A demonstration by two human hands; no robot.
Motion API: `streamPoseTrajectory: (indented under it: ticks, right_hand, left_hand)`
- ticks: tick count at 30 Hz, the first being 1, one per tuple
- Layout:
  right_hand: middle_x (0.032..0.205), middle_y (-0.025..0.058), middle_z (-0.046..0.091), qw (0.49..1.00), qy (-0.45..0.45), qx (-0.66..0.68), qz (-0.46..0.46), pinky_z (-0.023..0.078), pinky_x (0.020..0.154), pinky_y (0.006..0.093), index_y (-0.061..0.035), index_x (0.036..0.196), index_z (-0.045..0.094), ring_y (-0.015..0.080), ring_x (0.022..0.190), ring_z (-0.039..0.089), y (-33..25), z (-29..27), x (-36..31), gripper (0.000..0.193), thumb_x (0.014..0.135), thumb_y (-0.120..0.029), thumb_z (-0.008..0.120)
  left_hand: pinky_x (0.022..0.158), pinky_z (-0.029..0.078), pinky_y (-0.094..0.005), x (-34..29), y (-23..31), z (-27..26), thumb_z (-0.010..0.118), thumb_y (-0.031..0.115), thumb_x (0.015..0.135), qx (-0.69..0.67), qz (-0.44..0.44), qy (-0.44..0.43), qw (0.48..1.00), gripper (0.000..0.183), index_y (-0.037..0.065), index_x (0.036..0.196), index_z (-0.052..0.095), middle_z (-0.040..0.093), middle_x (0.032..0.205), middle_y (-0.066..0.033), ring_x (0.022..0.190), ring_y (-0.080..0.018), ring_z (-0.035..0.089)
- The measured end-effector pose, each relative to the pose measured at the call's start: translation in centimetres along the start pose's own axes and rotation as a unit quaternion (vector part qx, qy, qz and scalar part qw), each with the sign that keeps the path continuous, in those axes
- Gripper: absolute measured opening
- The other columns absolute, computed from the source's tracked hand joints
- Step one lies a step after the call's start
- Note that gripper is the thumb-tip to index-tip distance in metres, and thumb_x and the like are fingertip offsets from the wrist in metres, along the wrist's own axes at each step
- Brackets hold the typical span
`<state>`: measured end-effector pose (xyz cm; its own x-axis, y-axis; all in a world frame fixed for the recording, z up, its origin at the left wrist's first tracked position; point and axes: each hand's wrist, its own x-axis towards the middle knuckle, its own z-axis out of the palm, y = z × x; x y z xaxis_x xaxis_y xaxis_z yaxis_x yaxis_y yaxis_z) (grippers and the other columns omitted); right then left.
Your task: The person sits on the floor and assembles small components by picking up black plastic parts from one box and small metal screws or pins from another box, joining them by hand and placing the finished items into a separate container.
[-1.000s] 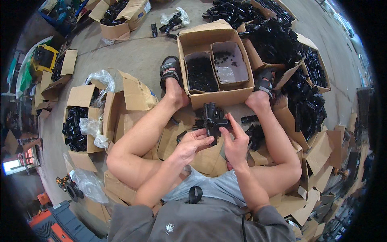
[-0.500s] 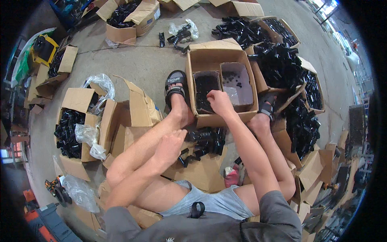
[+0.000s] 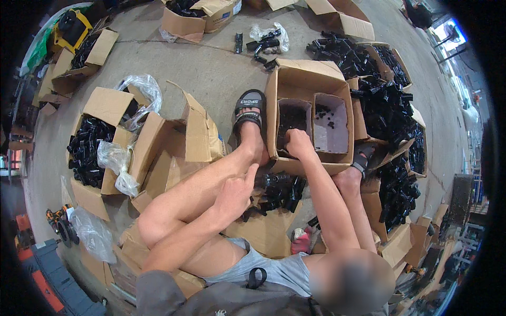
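Presently, right hand [image 3: 298,143]: reached, curled, inside the carton [image 3: 311,81], grip indiscernible.
Left hand [image 3: 235,198]: curled, near-left of the carton, hold unclear.
Careful reach: probably needed clearance from carton walls.

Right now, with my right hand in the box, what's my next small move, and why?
Probably pinch one of the small dark pieces and lift it out: your right hand is down in the left inner compartment where they lie, though its grip is partly hidden.
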<state>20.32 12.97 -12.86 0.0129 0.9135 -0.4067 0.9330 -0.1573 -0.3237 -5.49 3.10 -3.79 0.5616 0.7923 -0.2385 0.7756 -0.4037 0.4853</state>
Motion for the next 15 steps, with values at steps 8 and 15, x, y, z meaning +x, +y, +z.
streamPoseTrajectory:
  ticks: [8,15]
  right_hand:
    - [0.091,0.0202,0.071,0.964,0.138,0.224,-0.04,0.054,0.08,0.0413,0.0005,0.096,0.066,0.0359,0.09,0.07,-1.5,-3.0,-3.4,0.012,0.086,-0.006,0.067]
    - [0.091,0.0117,0.071,0.923,0.222,0.252,-0.19,0.055,0.076,0.0362,-0.0034,0.099,0.071,0.0295,0.084,0.069,-6.7,-2.7,-16.2,0.017,0.083,-0.005,0.073]
  left_hand:
    - [0.065,0.056,-0.0463,-0.3,0.2,-0.2,0.065,-0.007,0.069,-0.014,0.029,0.047,0.998,0.078,-0.009,0.141,0.034,0.066,0.082,-0.0246,0.072,-0.0397,0.068]
    - [0.066,0.058,-0.0438,-0.3,1.3,0.3,0.056,-0.004,0.081,0.021,0.036,0.055,0.998,0.059,-0.011,0.137,0.038,0.065,0.088,-0.0234,0.079,-0.0386,0.068]
